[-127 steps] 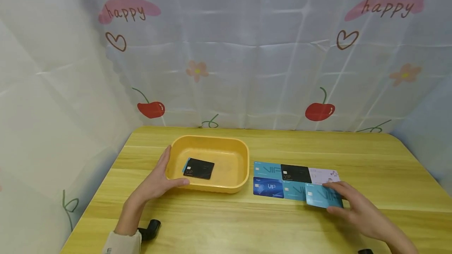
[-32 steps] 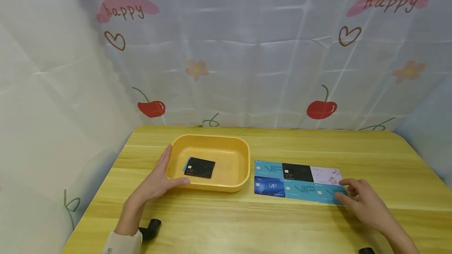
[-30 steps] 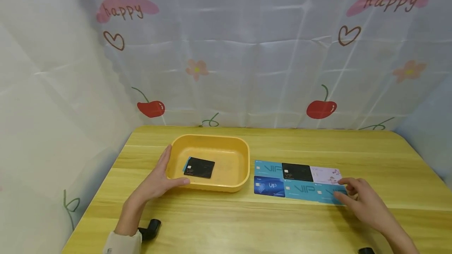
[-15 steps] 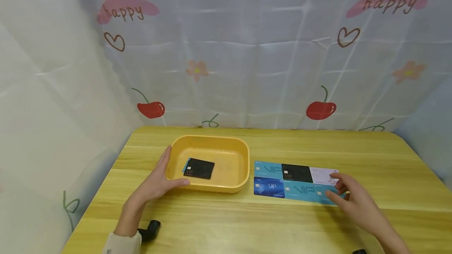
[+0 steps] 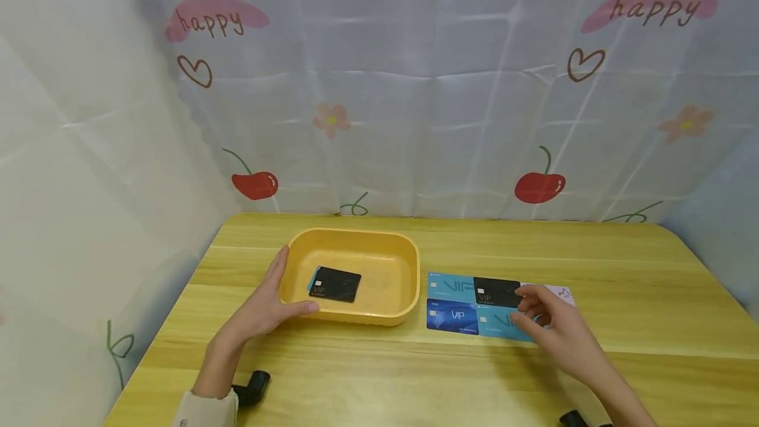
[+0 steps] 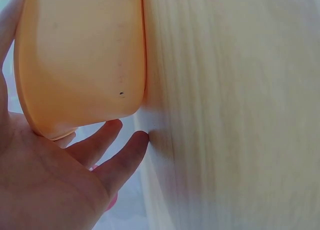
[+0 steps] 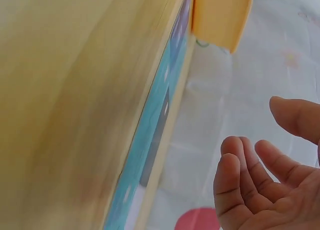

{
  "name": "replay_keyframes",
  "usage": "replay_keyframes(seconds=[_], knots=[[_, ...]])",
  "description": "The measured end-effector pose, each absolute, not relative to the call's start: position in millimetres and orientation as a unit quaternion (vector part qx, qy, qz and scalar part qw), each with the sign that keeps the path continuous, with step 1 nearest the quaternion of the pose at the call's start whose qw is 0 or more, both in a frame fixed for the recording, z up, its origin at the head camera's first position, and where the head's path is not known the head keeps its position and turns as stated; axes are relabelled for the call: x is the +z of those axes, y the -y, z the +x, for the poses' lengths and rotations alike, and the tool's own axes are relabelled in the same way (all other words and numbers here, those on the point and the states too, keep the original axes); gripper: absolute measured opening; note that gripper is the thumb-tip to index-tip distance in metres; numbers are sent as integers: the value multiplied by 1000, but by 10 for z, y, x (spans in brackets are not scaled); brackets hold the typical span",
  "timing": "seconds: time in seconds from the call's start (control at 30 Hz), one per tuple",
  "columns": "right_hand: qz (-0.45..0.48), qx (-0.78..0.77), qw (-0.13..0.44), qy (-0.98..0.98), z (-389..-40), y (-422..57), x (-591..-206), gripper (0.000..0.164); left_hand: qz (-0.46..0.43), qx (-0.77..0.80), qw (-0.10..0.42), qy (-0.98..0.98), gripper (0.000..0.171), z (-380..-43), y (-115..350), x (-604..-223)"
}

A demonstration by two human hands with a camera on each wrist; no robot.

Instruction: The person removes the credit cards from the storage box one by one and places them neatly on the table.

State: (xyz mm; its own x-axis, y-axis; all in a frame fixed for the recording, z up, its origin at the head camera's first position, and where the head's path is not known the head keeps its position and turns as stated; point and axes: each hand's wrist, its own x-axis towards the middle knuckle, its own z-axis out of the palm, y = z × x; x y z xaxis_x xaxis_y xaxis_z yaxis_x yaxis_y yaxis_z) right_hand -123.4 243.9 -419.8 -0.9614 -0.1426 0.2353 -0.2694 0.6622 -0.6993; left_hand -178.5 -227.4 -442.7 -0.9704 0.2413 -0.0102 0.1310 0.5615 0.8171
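Observation:
My left hand [image 5: 263, 305] holds the near left corner of a yellow plastic basin [image 5: 388, 315], its thumb over the front rim; in the left wrist view, fingers reach round the basin's end. Inside lies a black VIP card [image 5: 335, 284] over a blue one. On the table are two rows of cards: a teal card [image 5: 449, 286], a black card [image 5: 492, 291] and a pale floral card [image 5: 563, 291] behind, a dark blue card [image 5: 452, 316] and a teal card [image 5: 498, 323] in front. My right hand [image 5: 560, 331] hovers above their right part with nothing held, hiding the last front card.
The wood-grain table [image 5: 379, 374] carries all of this. A white printed curtain [image 5: 415, 117] stands along its back edge. Black camera mounts show at the left wrist [image 5: 253, 387] and right wrist [image 5: 574, 419].
My right hand has set a teal card down at the right end of the front row, let go, and moved left over the cards. The left hand has stayed at the basin.

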Motion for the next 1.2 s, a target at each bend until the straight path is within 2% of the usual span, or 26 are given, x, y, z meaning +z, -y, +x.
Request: replay_keyframes(seconds=[0.47,1.03,1.2], knots=[[178,436,57,880,-1393,-1920,-4128,31,104,456,62,-882,123,-1777,2281,-4431],[237,471,121,841,-1468,-1595,-4181,25,109,460,64,-879,123,-1792,2277,-4432],[249,491,119,826,-1497,-1489,-4174,24,106,461,63,-879,123,-1792,2282,-4428]])
